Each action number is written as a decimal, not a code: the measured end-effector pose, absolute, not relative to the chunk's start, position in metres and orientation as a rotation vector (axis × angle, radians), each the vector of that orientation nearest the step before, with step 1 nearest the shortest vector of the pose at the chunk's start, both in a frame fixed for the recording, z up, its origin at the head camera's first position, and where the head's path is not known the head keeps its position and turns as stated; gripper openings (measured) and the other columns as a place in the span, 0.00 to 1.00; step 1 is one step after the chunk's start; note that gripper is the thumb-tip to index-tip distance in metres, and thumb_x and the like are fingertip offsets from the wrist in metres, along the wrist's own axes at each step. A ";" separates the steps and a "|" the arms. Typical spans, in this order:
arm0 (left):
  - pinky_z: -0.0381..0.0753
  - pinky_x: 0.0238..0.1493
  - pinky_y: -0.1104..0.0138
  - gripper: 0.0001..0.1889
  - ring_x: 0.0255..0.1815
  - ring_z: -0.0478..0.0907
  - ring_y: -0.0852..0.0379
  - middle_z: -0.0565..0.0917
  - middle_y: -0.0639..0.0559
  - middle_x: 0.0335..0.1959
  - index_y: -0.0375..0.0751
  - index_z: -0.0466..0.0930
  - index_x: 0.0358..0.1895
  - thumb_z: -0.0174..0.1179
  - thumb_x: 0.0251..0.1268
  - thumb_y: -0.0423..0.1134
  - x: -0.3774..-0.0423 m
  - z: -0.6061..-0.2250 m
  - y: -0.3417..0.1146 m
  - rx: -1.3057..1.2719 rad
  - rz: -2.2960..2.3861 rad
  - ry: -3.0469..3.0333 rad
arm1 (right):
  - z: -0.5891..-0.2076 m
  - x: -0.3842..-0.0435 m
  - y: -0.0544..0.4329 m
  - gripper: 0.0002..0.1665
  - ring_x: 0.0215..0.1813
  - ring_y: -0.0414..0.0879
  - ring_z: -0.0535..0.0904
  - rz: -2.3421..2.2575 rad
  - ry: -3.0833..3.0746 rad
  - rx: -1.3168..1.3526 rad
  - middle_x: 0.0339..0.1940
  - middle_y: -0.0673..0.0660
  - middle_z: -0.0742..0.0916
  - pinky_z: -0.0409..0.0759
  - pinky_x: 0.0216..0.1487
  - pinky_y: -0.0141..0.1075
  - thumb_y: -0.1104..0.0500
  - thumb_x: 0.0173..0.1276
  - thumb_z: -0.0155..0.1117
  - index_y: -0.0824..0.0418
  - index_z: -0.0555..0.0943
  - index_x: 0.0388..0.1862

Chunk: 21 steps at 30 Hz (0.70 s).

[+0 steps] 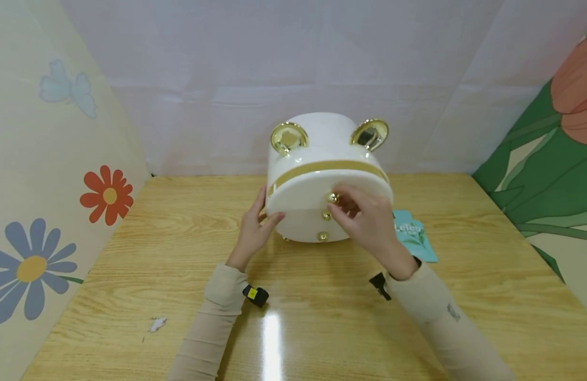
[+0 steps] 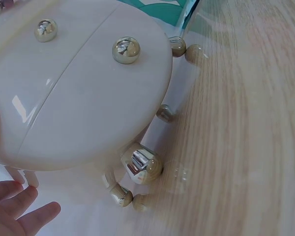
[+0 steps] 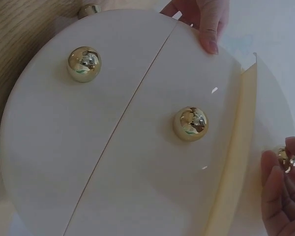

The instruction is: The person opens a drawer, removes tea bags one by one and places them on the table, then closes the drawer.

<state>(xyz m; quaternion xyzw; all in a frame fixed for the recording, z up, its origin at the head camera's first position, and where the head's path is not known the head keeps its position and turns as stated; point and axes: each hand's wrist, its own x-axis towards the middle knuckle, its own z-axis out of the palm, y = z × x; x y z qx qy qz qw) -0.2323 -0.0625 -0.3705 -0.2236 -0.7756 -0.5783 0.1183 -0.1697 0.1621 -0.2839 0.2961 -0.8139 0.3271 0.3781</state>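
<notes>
A glossy white box [image 1: 322, 135] with two gold ears and a rounded front stands toward the back of the table. My left hand [image 1: 254, 230] grips its left side, thumb on the front rim and fingers round the side. The thumb of that hand shows at the panel's edge in the right wrist view. With thumb and fingers, my right hand [image 1: 369, 219] pinches the upper gold knob [image 3: 286, 158]. Lower on the front are a middle knob [image 3: 191, 124] and a bottom knob [image 3: 83, 64]. A seam [image 3: 122, 125] runs between those two.
A teal packet [image 1: 412, 235] lies on the wooden table [image 1: 312, 328], right of the box. Small gold feet [image 2: 142, 164] show under the box. A pale cloth [image 1: 217, 79] hangs behind, and walls with painted flowers [image 1: 109, 196] flank the table.
</notes>
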 end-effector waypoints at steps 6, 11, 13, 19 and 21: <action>0.71 0.54 0.51 0.39 0.65 0.60 0.42 0.56 0.38 0.68 0.35 0.47 0.70 0.59 0.60 0.34 -0.218 -0.351 -0.062 -0.675 -1.718 -2.269 | -0.284 -0.177 0.162 0.12 0.20 0.44 0.78 0.842 -2.090 0.749 0.23 0.60 0.84 0.77 0.19 0.31 0.71 0.49 0.69 0.70 0.79 0.35; 0.71 0.54 0.49 0.39 0.65 0.59 0.40 0.54 0.38 0.69 0.34 0.46 0.70 0.59 0.60 0.33 -0.218 -0.350 -0.061 -0.688 -1.722 -2.268 | -0.284 -0.183 0.163 0.12 0.20 0.45 0.78 0.840 -2.104 0.727 0.24 0.60 0.84 0.78 0.20 0.33 0.70 0.50 0.69 0.70 0.79 0.35; 0.71 0.54 0.50 0.39 0.65 0.59 0.42 0.53 0.39 0.69 0.35 0.46 0.71 0.59 0.60 0.34 -0.223 -0.357 -0.062 -0.684 -1.704 -2.280 | -0.284 -0.185 0.163 0.13 0.21 0.46 0.78 0.846 -2.110 0.719 0.24 0.60 0.84 0.78 0.20 0.33 0.70 0.50 0.69 0.70 0.79 0.36; 0.71 0.54 0.51 0.39 0.66 0.60 0.45 0.53 0.43 0.70 0.40 0.46 0.71 0.59 0.61 0.36 -0.232 -0.371 -0.063 -0.687 -1.689 -2.271 | -0.283 -0.189 0.163 0.14 0.21 0.47 0.78 0.867 -2.124 0.695 0.25 0.61 0.84 0.78 0.21 0.35 0.70 0.51 0.69 0.71 0.79 0.37; 0.71 0.54 0.51 0.39 0.66 0.60 0.45 0.54 0.44 0.70 0.40 0.46 0.72 0.59 0.61 0.37 -0.233 -0.372 -0.063 -0.692 -1.688 -2.267 | -0.284 -0.189 0.163 0.14 0.21 0.47 0.78 0.868 -2.127 0.690 0.25 0.61 0.84 0.78 0.22 0.35 0.70 0.50 0.69 0.71 0.79 0.37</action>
